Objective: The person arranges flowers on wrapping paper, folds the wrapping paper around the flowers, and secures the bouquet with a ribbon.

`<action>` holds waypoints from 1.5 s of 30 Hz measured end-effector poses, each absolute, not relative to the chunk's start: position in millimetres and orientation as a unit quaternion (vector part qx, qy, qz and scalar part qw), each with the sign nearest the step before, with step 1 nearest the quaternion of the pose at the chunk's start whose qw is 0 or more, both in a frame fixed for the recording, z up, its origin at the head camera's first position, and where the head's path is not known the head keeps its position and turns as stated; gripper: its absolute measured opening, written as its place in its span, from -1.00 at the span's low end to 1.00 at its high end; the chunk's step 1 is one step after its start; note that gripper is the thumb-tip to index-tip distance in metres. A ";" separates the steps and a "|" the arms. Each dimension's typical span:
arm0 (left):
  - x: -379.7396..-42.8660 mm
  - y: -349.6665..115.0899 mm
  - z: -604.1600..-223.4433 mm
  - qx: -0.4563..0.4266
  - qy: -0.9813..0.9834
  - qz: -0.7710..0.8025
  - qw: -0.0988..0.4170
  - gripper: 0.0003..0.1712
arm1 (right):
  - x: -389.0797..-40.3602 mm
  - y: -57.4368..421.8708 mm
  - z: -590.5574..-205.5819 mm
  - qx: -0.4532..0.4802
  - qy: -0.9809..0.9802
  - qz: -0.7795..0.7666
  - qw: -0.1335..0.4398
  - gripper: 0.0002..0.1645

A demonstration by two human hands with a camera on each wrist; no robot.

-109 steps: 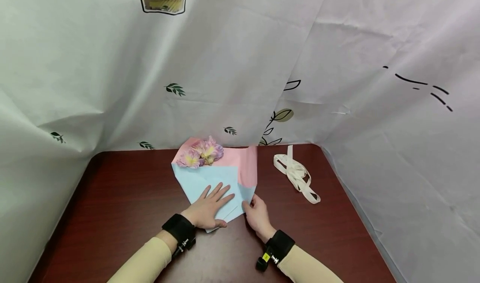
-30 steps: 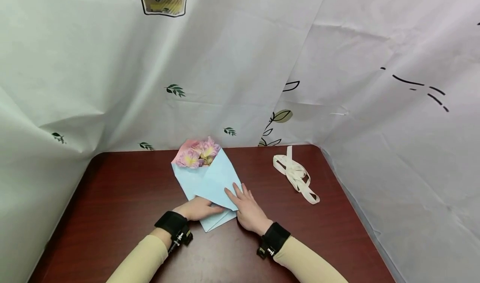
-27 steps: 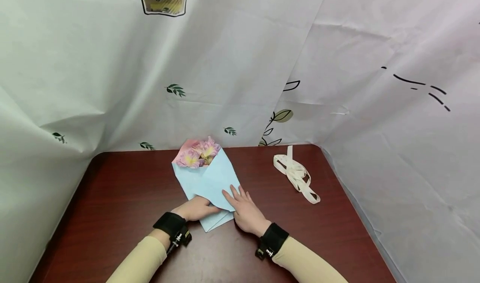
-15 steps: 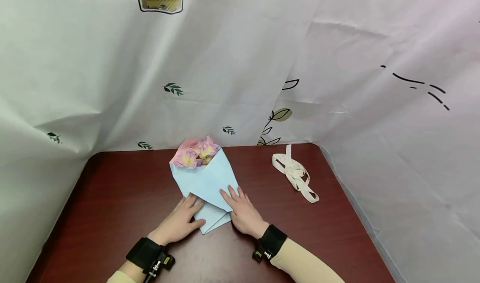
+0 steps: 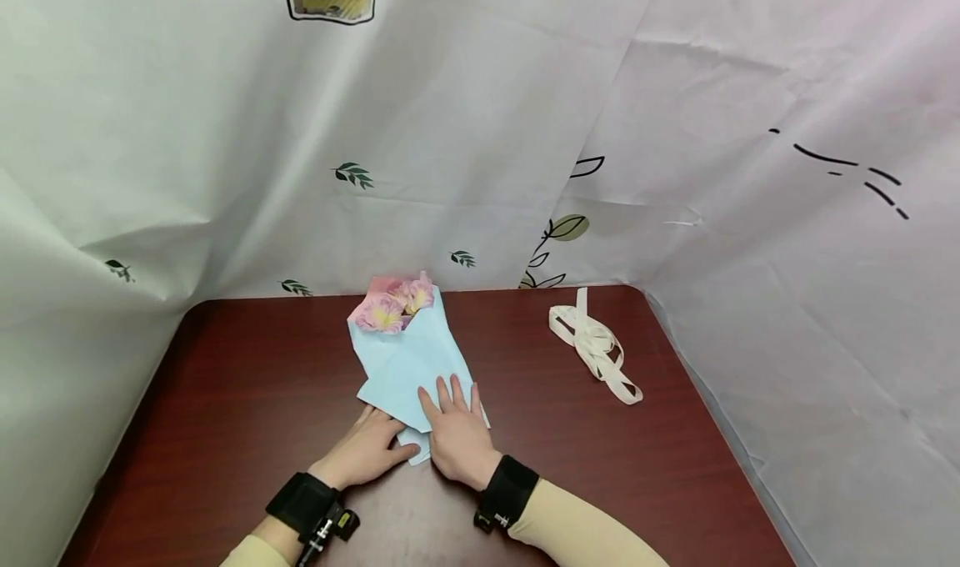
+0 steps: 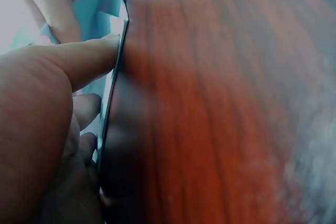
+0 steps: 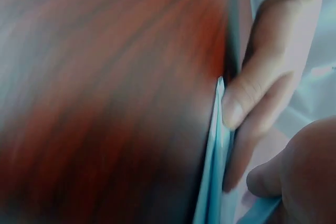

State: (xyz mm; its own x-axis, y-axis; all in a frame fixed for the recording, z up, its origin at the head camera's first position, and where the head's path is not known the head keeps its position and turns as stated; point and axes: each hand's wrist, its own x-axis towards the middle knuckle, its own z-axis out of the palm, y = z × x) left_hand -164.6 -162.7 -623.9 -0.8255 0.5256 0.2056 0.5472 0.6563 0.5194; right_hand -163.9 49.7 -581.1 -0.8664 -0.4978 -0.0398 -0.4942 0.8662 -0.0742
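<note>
Pink-and-purple flowers (image 5: 390, 307) lie in a sheet of wrapping paper (image 5: 412, 367), blue outside and pink inside, folded around them on the table. My right hand (image 5: 461, 440) rests on the blue flap with its fingers spread, pressing it across toward the left. My left hand (image 5: 363, 449) lies at the paper's lower left, its fingertips partly hidden beneath the flap's edge. The left thumb (image 6: 97, 53) touches the paper's lower end. In the right wrist view, the layered edge of the blue paper (image 7: 212, 156) stands slightly off the wood beside the left hand.
A loose bundle of cream ribbon (image 5: 596, 346) lies at the back right of the dark red wooden table (image 5: 225, 400). A pale patterned cloth (image 5: 450, 133) hangs behind the table and along its sides.
The right side of the paper was folded over to the left, covering the pink inside. My left hand drew back from under the flap toward lower left; my right hand moved left with the flap.
</note>
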 end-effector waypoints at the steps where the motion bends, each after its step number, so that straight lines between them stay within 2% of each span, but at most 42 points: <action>1: -164.7 -162.1 -625.3 -0.294 -0.907 -0.301 0.023 -0.40 | -162.8 47.5 -582.4 -0.258 0.965 -0.026 0.029 -0.26; 9: -167.5 -162.4 -618.1 -0.275 -0.896 -0.347 -0.036 -0.30 | -157.4 44.9 -593.6 -0.272 0.959 -0.070 0.034 -0.23; 11: -167.3 -164.7 -615.5 -0.277 -0.894 -0.350 -0.044 -0.40 | -157.0 45.6 -596.0 -0.267 0.960 -0.078 0.041 -0.21; 13: -166.6 -168.0 -612.2 -0.270 -0.896 -0.349 -0.040 -0.61 | -156.8 45.7 -598.4 -0.261 0.960 -0.086 0.048 -0.21; 15: -165.7 -171.3 -608.1 -0.255 -0.897 -0.360 -0.010 -0.83 | -157.0 45.6 -600.5 -0.256 0.961 -0.094 0.054 -0.21; 17: -164.9 -173.9 -604.4 -0.237 -0.894 -0.376 0.051 -0.73 | -157.5 45.4 -601.7 -0.253 0.961 -0.102 0.056 -0.22; 19: -164.8 -174.9 -601.3 -0.221 -0.888 -0.380 0.135 -0.60 | -158.2 45.2 -602.6 -0.252 0.960 -0.108 0.056 -0.22; 22: -165.7 -173.3 -597.2 -0.216 -0.875 -0.358 0.242 -0.63 | -159.0 45.1 -602.6 -0.251 0.959 -0.117 0.060 -0.22; 24: -167.0 -169.8 -595.3 -0.227 -0.877 -0.329 0.266 -0.77 | -159.3 45.0 -601.6 -0.252 0.958 -0.122 0.063 -0.23; 25: -167.8 -167.7 -594.4 -0.240 -0.879 -0.321 0.258 -0.87 | -159.4 45.0 -600.6 -0.252 0.957 -0.125 0.066 -0.24; 26: -168.4 -165.7 -594.0 -0.256 -0.882 -0.318 0.237 -0.88 | -159.6 45.0 -600.0 -0.252 0.957 -0.127 0.069 -0.24; 30: -167.0 -160.5 -598.6 -0.297 -0.901 -0.300 0.103 -0.38 | -161.0 44.6 -598.3 -0.249 0.954 -0.139 0.090 -0.26; 33: -163.1 -161.8 -608.4 -0.300 -0.909 -0.287 0.031 -0.27 | -162.9 45.6 -598.3 -0.248 0.948 -0.163 0.114 -0.23; 38: -162.0 -168.0 -629.9 -0.297 -0.915 -0.274 0.006 -0.22 | -168.0 56.9 -592.6 -0.269 0.930 -0.194 0.157 -0.08; 45: -162.4 -172.1 -635.3 -0.288 -0.919 -0.268 -0.004 -0.20 | -179.2 86.4 -591.8 -0.270 0.944 -0.156 0.105 -0.19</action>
State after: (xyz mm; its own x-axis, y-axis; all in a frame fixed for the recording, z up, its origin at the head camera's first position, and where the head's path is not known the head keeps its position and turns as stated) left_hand -162.4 -172.1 -635.3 -0.8342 0.5317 0.1464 0.5272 0.6908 0.4947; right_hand -179.2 86.4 -591.8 -0.8316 -0.5434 -0.1146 -0.4777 0.8051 -0.3515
